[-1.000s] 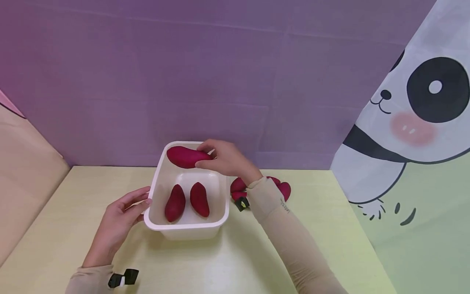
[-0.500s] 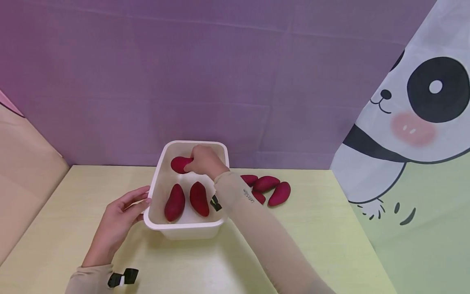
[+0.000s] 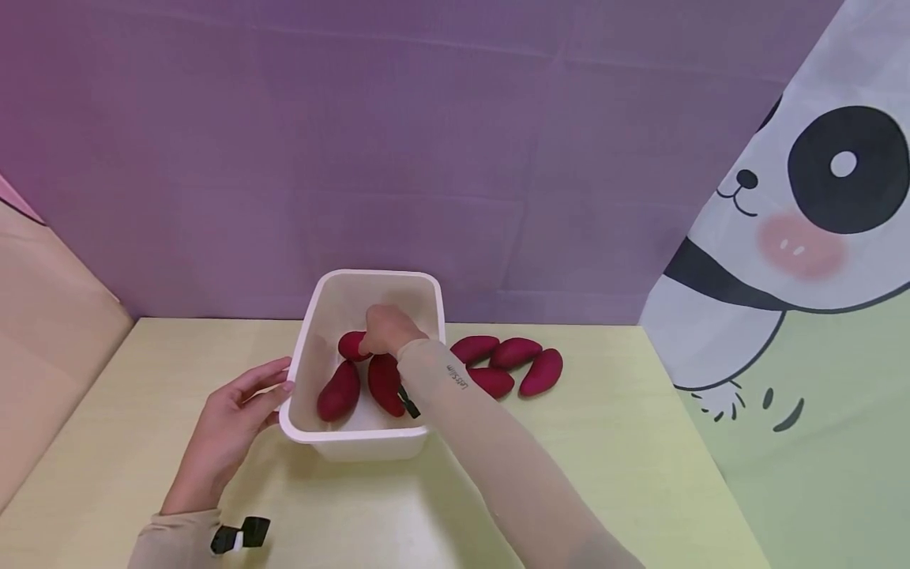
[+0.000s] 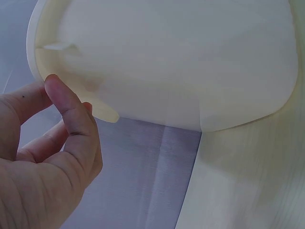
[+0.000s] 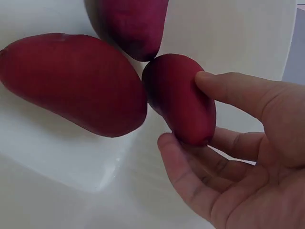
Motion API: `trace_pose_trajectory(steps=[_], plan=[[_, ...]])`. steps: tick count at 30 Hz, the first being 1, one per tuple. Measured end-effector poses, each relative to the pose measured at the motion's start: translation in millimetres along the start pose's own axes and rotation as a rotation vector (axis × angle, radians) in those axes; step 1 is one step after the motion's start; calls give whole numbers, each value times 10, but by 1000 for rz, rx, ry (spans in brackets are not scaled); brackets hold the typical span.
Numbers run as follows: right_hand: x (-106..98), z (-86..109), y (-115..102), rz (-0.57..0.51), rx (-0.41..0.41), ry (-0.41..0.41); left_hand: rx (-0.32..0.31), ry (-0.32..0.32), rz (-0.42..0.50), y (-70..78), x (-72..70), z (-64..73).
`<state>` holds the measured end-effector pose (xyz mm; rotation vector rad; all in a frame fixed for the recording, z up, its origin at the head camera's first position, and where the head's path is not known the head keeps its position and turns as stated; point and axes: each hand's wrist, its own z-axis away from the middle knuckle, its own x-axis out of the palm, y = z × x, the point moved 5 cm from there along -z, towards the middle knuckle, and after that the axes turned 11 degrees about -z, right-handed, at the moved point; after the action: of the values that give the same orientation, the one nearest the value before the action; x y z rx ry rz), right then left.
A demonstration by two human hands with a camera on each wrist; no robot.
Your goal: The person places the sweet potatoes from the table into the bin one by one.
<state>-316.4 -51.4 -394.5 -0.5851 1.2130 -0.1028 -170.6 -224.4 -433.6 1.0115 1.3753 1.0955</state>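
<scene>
In the head view a white plastic tub (image 3: pixel 362 436) stands on the table. My left hand (image 3: pixel 238 415) holds the tub's left rim, its thumb tip right at the edge; the left wrist view shows the fingers bent against the tub's outer side (image 4: pixel 157 57). Inside the tub, my right hand (image 3: pixel 391 328) grips a dark red mango (image 5: pixel 181 95) between thumb and fingers. That fruit lies close against two more red mangoes, one at the left (image 3: pixel 340 393) and one at the right (image 3: pixel 385 383), the latter partly hidden by the right sleeve.
To the right of the tub, several red mangoes (image 3: pixel 516 353) lie in a loose group on the pale table (image 3: pixel 604 466). A purple cloth wall (image 3: pixel 398 142) rises behind the table's back edge. A panda-print sheet (image 3: pixel 782 261) hangs at the right.
My right hand has lowered its mango from over the tub's far rim down into the tub, toward the other two. The left hand stays at the rim.
</scene>
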Motion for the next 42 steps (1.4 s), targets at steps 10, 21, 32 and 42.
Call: trace_pose_trajectory(steps=[10, 21, 32, 42], plan=[[-227, 54, -150, -51, -132, -19, -6, 6, 1, -14, -17, -21], [-773, 689, -102, -121, -304, 32, 6, 6, 5, -39, -19, -20], [-834, 1264, 650, -299, -381, 175, -7, 3, 38, -71, -28, 12], [-646, 1286, 1556, -489, -310, 286, -15, 23, 31, -82, -69, 19]])
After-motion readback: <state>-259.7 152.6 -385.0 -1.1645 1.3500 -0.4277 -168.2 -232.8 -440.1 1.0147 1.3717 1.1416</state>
